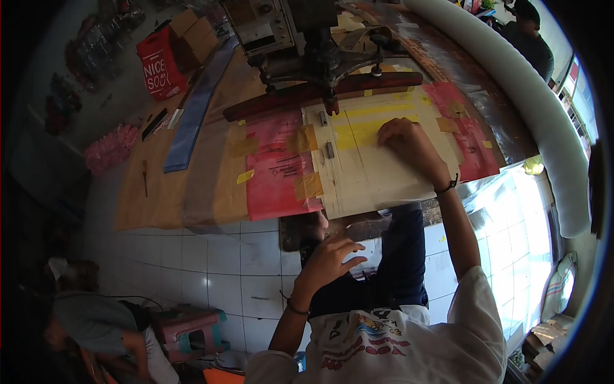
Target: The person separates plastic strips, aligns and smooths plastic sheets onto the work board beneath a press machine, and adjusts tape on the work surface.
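My right hand [406,137] is over a cream board [364,182] on the table, its fingers curled down beside a yellow strip [348,134]. Anything between those fingertips is too small or hidden to make out. Above my lap, short of the table edge, my left hand [336,259] hangs with fingers apart and holds nothing. Red sheets lie on both sides of the board, a left one [275,169] and a right one [470,137], with brown tape patches at their edges. Two small metal pieces sit along the board's left side, one of them a clip-like block [330,150].
A heavy machine with a dark red bar [307,96] stands over the board's far edge. Leftward lie a long blue strip [201,105], a red bag [160,67] and a thin tool [145,178]. A large white roll [505,70] runs along the right. One person [102,320] is at lower left, another [527,41] at upper right.
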Tool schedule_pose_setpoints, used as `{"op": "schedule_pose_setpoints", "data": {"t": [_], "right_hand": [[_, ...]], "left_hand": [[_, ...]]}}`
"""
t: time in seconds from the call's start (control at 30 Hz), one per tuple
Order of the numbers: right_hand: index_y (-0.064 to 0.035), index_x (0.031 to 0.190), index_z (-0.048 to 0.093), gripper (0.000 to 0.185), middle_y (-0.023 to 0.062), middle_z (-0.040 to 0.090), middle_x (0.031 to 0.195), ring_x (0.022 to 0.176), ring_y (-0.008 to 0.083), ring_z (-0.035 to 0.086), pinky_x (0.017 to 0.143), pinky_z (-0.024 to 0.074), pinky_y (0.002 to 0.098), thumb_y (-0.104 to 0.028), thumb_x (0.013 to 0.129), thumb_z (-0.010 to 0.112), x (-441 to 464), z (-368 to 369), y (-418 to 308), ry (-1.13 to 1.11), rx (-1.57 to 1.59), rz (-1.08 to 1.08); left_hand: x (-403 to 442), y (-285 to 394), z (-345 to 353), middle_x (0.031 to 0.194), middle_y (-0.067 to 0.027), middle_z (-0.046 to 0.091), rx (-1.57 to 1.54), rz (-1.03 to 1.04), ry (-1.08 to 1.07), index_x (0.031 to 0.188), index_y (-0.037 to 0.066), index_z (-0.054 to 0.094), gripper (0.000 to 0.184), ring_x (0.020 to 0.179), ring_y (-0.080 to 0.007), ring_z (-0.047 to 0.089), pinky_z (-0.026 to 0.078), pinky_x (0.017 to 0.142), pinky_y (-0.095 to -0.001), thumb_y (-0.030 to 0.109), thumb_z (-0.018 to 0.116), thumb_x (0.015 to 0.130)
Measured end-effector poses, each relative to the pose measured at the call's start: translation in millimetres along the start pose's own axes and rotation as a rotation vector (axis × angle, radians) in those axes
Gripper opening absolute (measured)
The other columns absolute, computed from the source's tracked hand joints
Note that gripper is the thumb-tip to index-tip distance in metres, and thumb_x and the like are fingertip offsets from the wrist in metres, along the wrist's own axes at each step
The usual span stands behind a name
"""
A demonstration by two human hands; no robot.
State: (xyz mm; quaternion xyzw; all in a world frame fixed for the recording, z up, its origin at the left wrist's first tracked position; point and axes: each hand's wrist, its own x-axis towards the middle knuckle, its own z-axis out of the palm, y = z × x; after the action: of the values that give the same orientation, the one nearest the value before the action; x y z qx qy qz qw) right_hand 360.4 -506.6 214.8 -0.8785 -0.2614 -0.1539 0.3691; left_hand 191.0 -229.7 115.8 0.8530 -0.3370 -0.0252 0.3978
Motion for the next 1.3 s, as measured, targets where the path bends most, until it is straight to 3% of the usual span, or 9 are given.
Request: {"op": "schedule_pose_setpoints", "data": {"t": [0.13,0.23,0.37,0.53,0.63,0.83,0.87,1.07,1.3], "right_hand": [[0.0005,0.090,0.075,0.009,0.0144,0.073,0.099,0.094,0.0332,0.070,0.088,0.0545,0.0393,0.001,0.084,0.068,1,2,0,0.089,0.009,0.089],[-0.0008,0.091,0.075,0.011,0.0143,0.072,0.099,0.097,0.0339,0.068,0.090,0.0537,0.0408,0.001,0.085,0.066,0,4,1,0.100,-0.028,0.080],[-0.0030,0.096,0.075,0.018,0.0140,0.070,0.108,0.104,0.0323,0.066,0.092,0.0528,0.0399,0.005,0.086,0.063,3,5,6,0.074,-0.155,0.037],[-0.0066,0.108,0.076,0.033,0.0165,0.066,0.120,0.117,0.0367,0.060,0.102,0.0491,0.0401,0.007,0.086,0.056,8,9,-2,0.001,-0.211,0.066],[-0.0111,0.118,0.074,0.036,0.0145,0.063,0.132,0.128,0.0359,0.056,0.112,0.0429,0.0458,0.003,0.090,0.056,12,4,3,-0.038,-0.307,0.034],[-0.0199,0.142,0.061,0.039,0.0128,0.045,0.159,0.150,0.0335,0.037,0.125,0.0167,0.0610,-0.028,0.107,0.047,-10,24,-17,-0.175,-0.399,0.006],[-0.0211,0.147,0.056,0.045,0.0144,0.040,0.162,0.153,0.0336,0.031,0.126,0.0163,0.0598,-0.038,0.109,0.042,-8,21,-9,-0.231,-0.430,-0.020],[-0.0217,0.152,0.049,0.054,0.0173,0.033,0.166,0.157,0.0340,0.023,0.126,0.0128,0.0602,-0.048,0.107,0.040,3,20,-13,-0.309,-0.428,0.057],[-0.0203,0.153,0.045,0.056,0.0194,0.029,0.167,0.158,0.0346,0.020,0.125,0.0117,0.0642,-0.049,0.105,0.040,32,19,-12,-0.408,-0.452,0.117]], "left_hand": [[35,36,-33,0.105,-0.0095,0.074,-0.159,0.125,0.036,0.108,0.008,0.075,0.031,0.096,-0.0271,0.071,0.049,0.094,-0.0392,0.033,0.078,0.091],[53,53,-13,0.114,-0.0085,0.072,-0.016,0.065,0.038,0.115,0.009,0.072,0.034,0.098,-0.0256,0.071,0.048,0.093,-0.0375,0.030,0.080,0.090],[65,40,31,0.121,-0.0072,0.067,-0.016,0.194,0.303,0.125,0.011,0.067,0.037,0.101,-0.0310,0.070,0.046,0.100,-0.0502,0.026,0.076,0.092],[107,40,-12,0.139,-0.0158,0.058,0.474,0.154,0.354,0.133,0.006,0.063,0.044,0.137,-0.0336,0.050,0.031,0.120,-0.0545,0.027,0.070,0.095],[121,32,-22,0.141,-0.0164,0.057,0.490,0.161,0.321,0.137,0.005,0.061,0.049,0.138,-0.0347,0.049,0.028,0.122,-0.0557,0.032,0.067,0.096],[121,30,-30,0.143,-0.0169,0.057,0.514,0.104,0.331,0.136,0.006,0.062,0.047,0.138,-0.0352,0.049,0.026,0.122,-0.0586,0.034,0.065,0.099],[121,30,-31,0.142,-0.0172,0.058,0.520,0.106,0.328,0.135,0.006,0.063,0.046,0.138,-0.0349,0.049,0.027,0.121,-0.0590,0.034,0.064,0.099],[135,24,-78,0.138,-0.0179,0.062,0.488,0.012,0.256,0.128,0.002,0.068,0.041,0.138,-0.0337,0.051,0.028,0.122,-0.0543,0.033,0.059,0.102],[142,-22,-87,0.153,-0.0167,0.051,0.422,-0.014,0.235,0.140,0.003,0.059,0.052,0.147,-0.0327,0.041,0.027,0.124,-0.0477,0.038,0.059,0.102]]}}
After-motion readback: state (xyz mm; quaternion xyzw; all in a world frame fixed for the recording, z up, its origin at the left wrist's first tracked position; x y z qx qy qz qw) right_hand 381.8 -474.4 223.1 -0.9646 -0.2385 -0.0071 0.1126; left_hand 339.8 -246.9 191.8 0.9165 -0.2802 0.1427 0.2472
